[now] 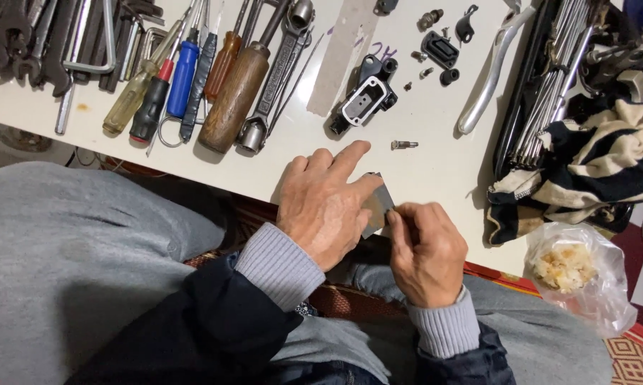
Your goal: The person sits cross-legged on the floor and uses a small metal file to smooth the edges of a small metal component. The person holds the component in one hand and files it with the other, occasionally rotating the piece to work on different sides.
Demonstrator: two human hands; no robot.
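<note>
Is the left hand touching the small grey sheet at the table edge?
Touching. The head view shows the left hand lying over the small grey sheet, its thumb pressed on it, with the right hand pinching the other edge.

White tabletop (435, 164) here; blue-handled screwdriver (183, 77) and brown wooden handle (232, 100) near its far edge, a black-and-cream striped cloth (592, 171) at the right edge, grey ribbed cuffs (278, 264), a grey sheet (377, 207).

Setting: small repair workshop bench.
White table (435, 167) carries rows of screwdrivers (161, 78), spanners (275, 71), hex keys (86, 43), a brake lever (489, 75), loose screws (404, 145) and a black machine part (364, 96).
</note>
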